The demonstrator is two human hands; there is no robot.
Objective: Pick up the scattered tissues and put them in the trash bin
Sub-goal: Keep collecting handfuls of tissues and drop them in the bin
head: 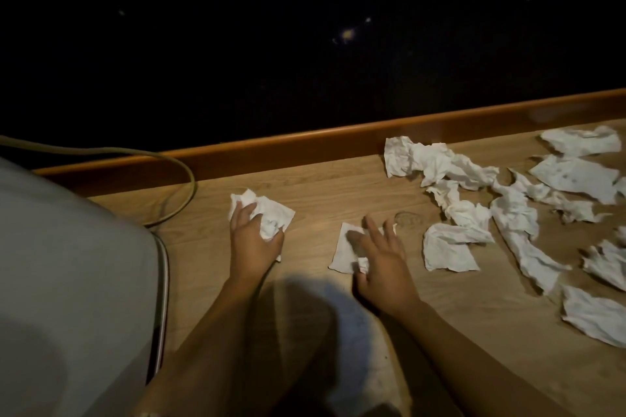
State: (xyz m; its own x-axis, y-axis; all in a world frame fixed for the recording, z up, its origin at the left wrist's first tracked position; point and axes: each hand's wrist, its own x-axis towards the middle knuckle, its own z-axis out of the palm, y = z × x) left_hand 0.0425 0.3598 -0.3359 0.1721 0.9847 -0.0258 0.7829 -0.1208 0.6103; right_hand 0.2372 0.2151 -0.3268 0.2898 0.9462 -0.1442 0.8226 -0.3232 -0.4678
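Note:
White crumpled tissues lie scattered on a wooden floor (321, 189). My left hand (252, 240) grips a bunched white tissue (271, 213) at the centre left. My right hand (382, 257) lies over a flatter tissue (343, 249) on the floor, its fingers spread forward and its thumb pinching a fold of the sheet. To the right lie several more tissues, among them a long twisted one (440, 162) and a flat piece (447, 247). No trash bin is in view.
An orange-brown wooden skirting (372, 135) runs along the far edge of the floor, with darkness beyond it. A large pale grey object (67, 264) fills the left side. A cable (169, 159) loops beside it. A dark shadow covers the near floor.

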